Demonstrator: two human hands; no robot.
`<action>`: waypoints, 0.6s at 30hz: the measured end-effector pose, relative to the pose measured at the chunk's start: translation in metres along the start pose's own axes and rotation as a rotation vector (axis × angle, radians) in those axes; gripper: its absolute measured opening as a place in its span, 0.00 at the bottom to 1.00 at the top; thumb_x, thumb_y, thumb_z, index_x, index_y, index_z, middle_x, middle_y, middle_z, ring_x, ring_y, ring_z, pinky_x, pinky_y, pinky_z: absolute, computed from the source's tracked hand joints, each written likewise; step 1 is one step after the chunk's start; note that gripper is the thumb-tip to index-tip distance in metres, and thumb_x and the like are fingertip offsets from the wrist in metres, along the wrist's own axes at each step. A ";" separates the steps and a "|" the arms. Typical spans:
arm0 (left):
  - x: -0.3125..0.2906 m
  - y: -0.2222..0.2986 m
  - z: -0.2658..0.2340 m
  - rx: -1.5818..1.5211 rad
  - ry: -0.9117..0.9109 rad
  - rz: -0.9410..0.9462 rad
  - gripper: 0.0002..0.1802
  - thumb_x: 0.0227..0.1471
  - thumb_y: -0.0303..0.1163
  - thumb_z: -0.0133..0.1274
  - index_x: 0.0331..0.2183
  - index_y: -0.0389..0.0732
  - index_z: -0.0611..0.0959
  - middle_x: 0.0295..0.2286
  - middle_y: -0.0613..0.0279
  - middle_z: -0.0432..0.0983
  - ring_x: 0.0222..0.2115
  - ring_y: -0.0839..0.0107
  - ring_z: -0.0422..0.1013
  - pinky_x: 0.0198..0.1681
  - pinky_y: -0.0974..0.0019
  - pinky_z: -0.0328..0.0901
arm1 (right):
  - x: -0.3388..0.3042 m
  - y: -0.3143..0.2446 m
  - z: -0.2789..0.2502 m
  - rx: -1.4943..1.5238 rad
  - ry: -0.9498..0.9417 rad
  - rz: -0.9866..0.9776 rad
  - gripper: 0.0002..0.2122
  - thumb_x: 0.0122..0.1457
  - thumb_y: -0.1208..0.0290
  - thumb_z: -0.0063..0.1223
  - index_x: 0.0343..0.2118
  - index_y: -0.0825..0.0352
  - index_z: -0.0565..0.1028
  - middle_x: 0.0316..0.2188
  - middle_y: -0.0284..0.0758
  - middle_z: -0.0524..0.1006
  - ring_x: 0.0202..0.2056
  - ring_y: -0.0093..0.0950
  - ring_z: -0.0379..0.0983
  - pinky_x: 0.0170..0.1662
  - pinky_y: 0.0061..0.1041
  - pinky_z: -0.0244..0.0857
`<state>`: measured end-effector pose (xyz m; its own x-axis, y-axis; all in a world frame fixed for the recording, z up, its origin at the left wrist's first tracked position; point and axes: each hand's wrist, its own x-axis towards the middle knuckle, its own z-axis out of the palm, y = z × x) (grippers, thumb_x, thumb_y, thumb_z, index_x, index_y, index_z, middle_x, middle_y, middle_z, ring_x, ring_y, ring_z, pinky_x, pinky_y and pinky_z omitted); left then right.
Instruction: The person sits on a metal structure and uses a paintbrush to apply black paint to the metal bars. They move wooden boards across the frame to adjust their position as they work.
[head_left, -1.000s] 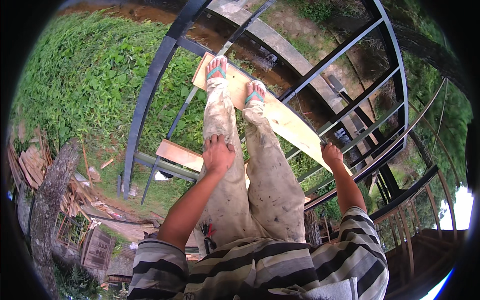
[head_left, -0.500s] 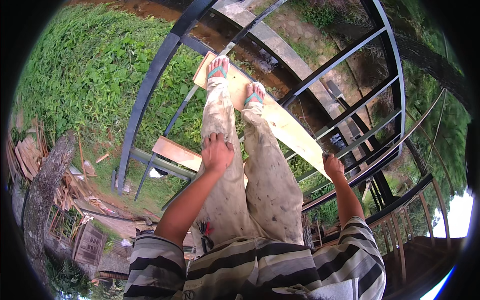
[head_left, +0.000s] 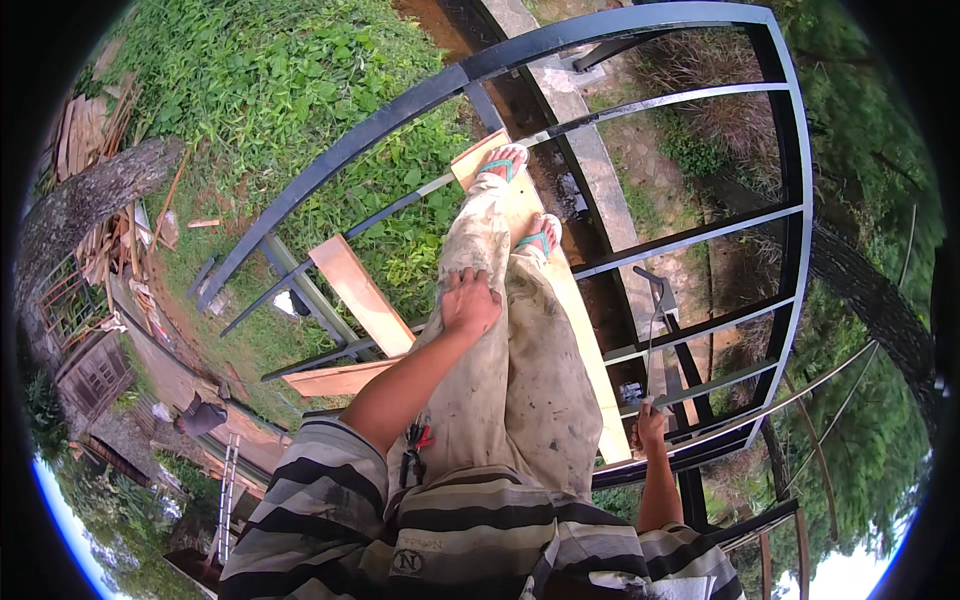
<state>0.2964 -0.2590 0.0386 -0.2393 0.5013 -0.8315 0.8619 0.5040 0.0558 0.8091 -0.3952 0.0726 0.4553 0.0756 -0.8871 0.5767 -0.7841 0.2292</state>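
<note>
My left hand (head_left: 470,302) rests on the left knee of my stained beige trousers (head_left: 545,400), its fingers apart and slightly bent, holding nothing. At the right my right hand (head_left: 648,428) is closed beside the dark steel frame (head_left: 690,225). A narrow pale strip (head_left: 656,375) shows just beyond that fist; whether I grip it or the frame I cannot make out. Both my feet, in turquoise-strapped sandals (head_left: 540,238), stand on a long yellowish wooden plank (head_left: 592,365) laid over the frame's bars.
Two shorter boards (head_left: 362,292) lie across the bars to the left. Below the open frame are green plants (head_left: 330,100), a concrete ledge (head_left: 600,165) and a dark channel. A tree trunk (head_left: 870,290) rises at the right. Lower left, a person (head_left: 200,415) is near a ladder (head_left: 228,490).
The view has turned, so frame and plank appear swung around. My right hand now shows lower, near the frame's near side. My left hand stays on the knee.
</note>
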 end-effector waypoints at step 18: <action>-0.082 -0.023 0.060 -0.454 -0.128 -0.128 0.33 0.57 0.45 0.54 0.60 0.40 0.71 0.58 0.51 0.65 0.61 0.47 0.63 0.57 0.46 0.68 | 0.035 -0.168 -0.011 -0.029 -0.018 -0.639 0.24 0.71 0.44 0.42 0.33 0.65 0.68 0.12 0.30 0.64 0.08 0.25 0.61 0.10 0.27 0.55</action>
<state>0.3230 -0.3538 0.0724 -0.2488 0.3391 -0.9072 0.5402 0.8260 0.1606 0.7354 -0.2546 0.0074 0.0046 0.5122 -0.8588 0.7487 -0.5711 -0.3366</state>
